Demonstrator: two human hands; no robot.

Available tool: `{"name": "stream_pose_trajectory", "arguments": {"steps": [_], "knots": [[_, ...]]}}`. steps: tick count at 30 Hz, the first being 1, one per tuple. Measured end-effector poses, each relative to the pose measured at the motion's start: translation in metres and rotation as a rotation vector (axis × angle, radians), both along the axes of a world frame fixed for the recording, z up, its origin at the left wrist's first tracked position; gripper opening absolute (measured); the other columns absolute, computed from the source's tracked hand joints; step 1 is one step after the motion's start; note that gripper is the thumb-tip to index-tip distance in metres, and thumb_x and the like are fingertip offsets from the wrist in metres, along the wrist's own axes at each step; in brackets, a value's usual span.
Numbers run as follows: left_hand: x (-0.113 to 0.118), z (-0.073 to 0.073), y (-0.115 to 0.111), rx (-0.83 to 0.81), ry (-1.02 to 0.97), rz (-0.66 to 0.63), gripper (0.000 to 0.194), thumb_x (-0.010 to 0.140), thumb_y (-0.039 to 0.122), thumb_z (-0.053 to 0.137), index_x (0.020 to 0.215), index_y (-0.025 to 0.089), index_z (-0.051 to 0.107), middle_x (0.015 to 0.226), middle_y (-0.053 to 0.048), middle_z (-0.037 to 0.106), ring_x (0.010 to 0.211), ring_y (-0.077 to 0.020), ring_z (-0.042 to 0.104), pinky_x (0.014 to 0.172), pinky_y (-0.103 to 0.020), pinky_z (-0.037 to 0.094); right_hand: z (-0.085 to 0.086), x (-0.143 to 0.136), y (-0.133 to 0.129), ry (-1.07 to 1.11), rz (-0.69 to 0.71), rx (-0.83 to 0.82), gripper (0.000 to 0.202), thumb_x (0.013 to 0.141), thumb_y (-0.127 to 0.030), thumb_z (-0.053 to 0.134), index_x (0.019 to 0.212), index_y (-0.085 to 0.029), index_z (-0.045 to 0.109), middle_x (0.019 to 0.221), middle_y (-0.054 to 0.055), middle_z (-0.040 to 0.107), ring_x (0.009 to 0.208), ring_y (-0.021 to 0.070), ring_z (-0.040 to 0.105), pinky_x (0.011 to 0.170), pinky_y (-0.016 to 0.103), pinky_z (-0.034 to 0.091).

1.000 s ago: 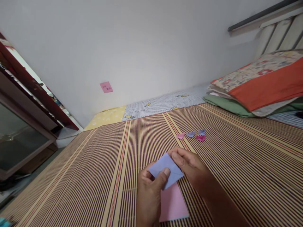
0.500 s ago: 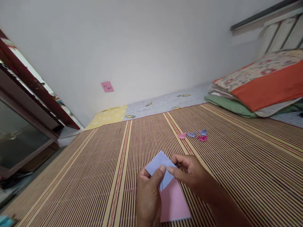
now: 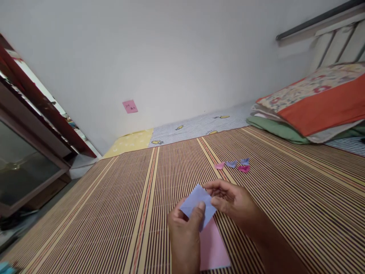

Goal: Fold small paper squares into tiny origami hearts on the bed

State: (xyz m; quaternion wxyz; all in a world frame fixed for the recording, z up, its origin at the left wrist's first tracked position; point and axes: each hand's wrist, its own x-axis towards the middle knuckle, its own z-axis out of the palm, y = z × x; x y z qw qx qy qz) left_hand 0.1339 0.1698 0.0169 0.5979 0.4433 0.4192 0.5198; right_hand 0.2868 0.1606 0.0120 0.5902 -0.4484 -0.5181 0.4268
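A lavender-blue square of origami paper [image 3: 194, 201], turned corner-up with crease lines on it, is held above the mat. My left hand [image 3: 186, 232] grips it, thumb pressed on the front and fingers behind. At its right corner is my right hand [image 3: 235, 205], thumb by the edge and index finger reaching along the upper right side. The fingers behind the paper are partly hidden. Below lies a pink sheet of paper [image 3: 213, 247], apparently on a stack, partly covered by my left hand and the blue square.
Several small folded paper pieces [image 3: 231, 164] in pink, blue and magenta lie farther off on the striped mat [image 3: 108, 205]. Folded bedding [image 3: 322, 108] is piled at the right. A pink note [image 3: 130, 106] is on the wall. Something turquoise [image 3: 5, 267] sits at the lower left.
Both hands and the blue paper have shifted slightly right. My right thumb has slid from the paper's front toward its right corner, and the index finger stretches farther along the upper edge.
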Motion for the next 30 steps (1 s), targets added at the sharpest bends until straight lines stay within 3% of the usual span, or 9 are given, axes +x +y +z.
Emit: {"name": "stream_pose_trajectory", "arguments": {"steps": [4,7,17,24,27,30], "knots": [[0.011,-0.003,-0.004,0.061,0.074,-0.036,0.024,0.074,0.036,0.083,0.071,0.015,0.073,0.063,-0.001,0.062,0.060,-0.0148,0.055,0.058,-0.025,0.046,0.006,-0.007,0.000,0.011,-0.103,0.030,0.017,0.085,-0.035,0.073,0.083,-0.019,0.071,0.074,0.002,0.065,0.071,0.0168,0.060,0.064,0.028,0.048],[0.015,-0.008,-0.004,0.059,0.063,-0.093,0.025,0.075,0.039,0.082,0.074,0.015,0.075,0.068,-0.003,0.066,0.065,-0.0170,0.058,0.062,-0.027,0.048,0.010,-0.005,-0.002,0.026,-0.117,0.028,0.021,0.088,-0.035,0.067,0.073,-0.019,0.066,0.066,-0.001,0.058,0.062,0.0141,0.052,0.056,0.026,0.042],[0.009,-0.005,-0.004,0.075,0.045,-0.195,0.026,0.080,0.039,0.079,0.077,0.013,0.075,0.069,-0.002,0.065,0.065,-0.0147,0.056,0.062,-0.025,0.046,0.010,-0.002,-0.005,0.187,-0.070,-0.057,0.025,0.086,-0.038,0.069,0.073,-0.019,0.060,0.062,-0.004,0.050,0.055,0.0112,0.045,0.051,0.023,0.037],[0.007,-0.007,0.002,-0.060,-0.171,-0.234,0.024,0.076,0.031,0.084,0.090,0.013,0.077,0.079,-0.007,0.077,0.070,-0.0205,0.068,0.070,-0.032,0.053,0.001,0.006,0.000,0.221,0.008,-0.091,0.027,0.087,-0.042,0.071,0.077,-0.018,0.064,0.064,-0.003,0.052,0.055,0.0108,0.046,0.051,0.023,0.039],[0.004,-0.001,0.004,-0.136,-0.305,-0.280,0.024,0.071,0.027,0.087,0.089,0.013,0.078,0.077,-0.007,0.076,0.072,-0.0217,0.069,0.073,-0.034,0.054,-0.003,0.010,0.001,0.263,-0.020,-0.030,0.025,0.092,-0.043,0.066,0.087,-0.019,0.072,0.075,0.002,0.064,0.067,0.0144,0.058,0.062,0.026,0.048],[0.004,-0.001,0.004,-0.285,-0.491,-0.396,0.023,0.065,0.023,0.090,0.080,0.014,0.074,0.070,-0.005,0.072,0.067,-0.0183,0.066,0.070,-0.031,0.052,-0.007,0.013,0.002,0.325,0.083,0.056,0.029,0.088,-0.039,0.071,0.112,-0.023,0.075,0.105,0.008,0.074,0.099,0.0220,0.067,0.091,0.037,0.051]]}}
